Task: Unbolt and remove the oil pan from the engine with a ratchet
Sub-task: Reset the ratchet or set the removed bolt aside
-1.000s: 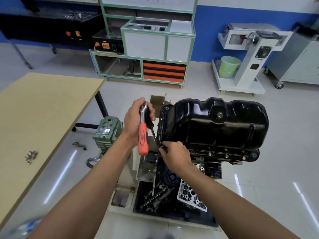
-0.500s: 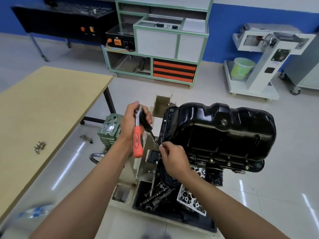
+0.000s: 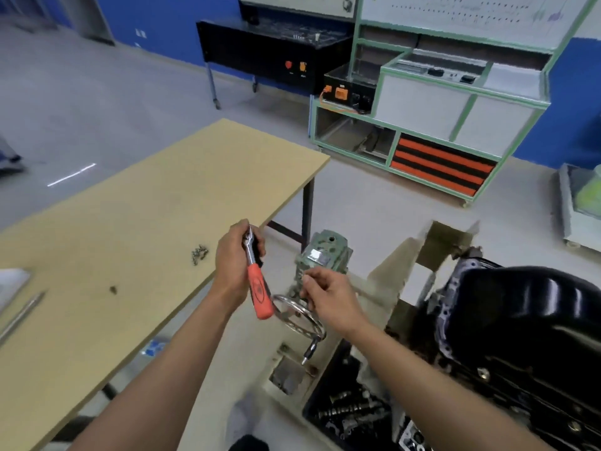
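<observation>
Lying on the wooden table (image 3: 136,222) at the left, a small heap of bolts (image 3: 199,253) is seen near the edge. Just right of it, the ratchet (image 3: 257,278) is gripped near its head by the left hand (image 3: 232,265), orange handle pointing down. The right hand (image 3: 328,299) is held with fingers curled toward the thumb; whether anything is pinched cannot be told. The black oil pan (image 3: 527,320) is found far right, well apart from both hands.

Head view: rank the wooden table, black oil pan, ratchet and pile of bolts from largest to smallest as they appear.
1. wooden table
2. oil pan, though the frame edge cuts it off
3. ratchet
4. pile of bolts
No two look alike.
</observation>
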The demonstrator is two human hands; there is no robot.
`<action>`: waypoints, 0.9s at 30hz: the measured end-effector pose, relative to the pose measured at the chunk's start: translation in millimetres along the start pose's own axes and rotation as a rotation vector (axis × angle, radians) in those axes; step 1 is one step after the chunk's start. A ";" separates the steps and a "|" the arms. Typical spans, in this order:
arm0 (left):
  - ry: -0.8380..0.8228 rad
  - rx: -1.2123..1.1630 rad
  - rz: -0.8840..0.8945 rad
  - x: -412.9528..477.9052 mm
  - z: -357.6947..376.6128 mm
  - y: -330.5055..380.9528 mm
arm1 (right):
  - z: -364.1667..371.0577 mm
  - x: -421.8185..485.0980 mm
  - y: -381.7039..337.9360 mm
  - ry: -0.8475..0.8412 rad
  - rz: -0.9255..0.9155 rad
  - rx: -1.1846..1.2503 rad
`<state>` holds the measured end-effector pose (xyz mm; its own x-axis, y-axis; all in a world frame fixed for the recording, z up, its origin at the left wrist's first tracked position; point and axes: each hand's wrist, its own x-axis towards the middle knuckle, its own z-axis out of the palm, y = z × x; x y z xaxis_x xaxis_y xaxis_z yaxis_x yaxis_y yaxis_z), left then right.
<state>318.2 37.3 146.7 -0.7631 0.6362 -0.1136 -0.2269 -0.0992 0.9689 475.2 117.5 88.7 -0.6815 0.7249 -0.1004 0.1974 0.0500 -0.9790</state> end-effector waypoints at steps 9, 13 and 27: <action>0.491 -0.256 -0.033 138.0 -175.5 26.9 | 190.2 169.7 13.1 -0.149 -0.068 -0.468; 0.496 -0.361 -0.133 186.1 -232.6 31.2 | 238.0 227.6 42.5 -0.223 -0.084 -0.883; 0.406 -0.364 -0.310 256.9 -256.3 -1.5 | 266.6 269.8 87.9 -0.223 0.128 -0.597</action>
<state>-32.6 4.8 59.8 -0.7814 0.3430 -0.5213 -0.6118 -0.2565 0.7482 120.7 134.3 -71.7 -0.7437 0.5939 -0.3070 0.6008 0.3923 -0.6965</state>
